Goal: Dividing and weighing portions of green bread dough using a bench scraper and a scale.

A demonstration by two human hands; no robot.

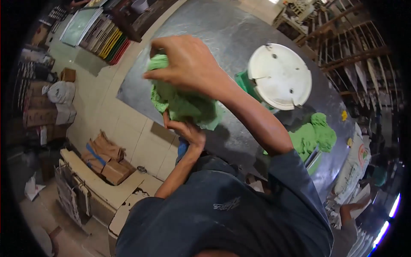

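A large lump of soft green dough-like material [184,100] hangs between my hands over the left edge of the metal table. From above, my right hand [186,62] curls its thumb and fingers around the upper end of the lump. My left hand [187,129] is beneath it, its fingers against the underside; part of its grip is hidden by the lump. More of the green material [314,135] lies on the table to the right, beyond my right forearm. A metal-edged tool or tray [313,159] touches that pile's near side; its kind is unclear.
On the metal table [205,21] stands a green weighing scale with a round white top [280,77]. White sacks [353,167] are at the right edge, near another person's arm [351,210]. Left, a cardboard box [117,171] and brown paper rest on a low cream surface. Racks stand at far right.
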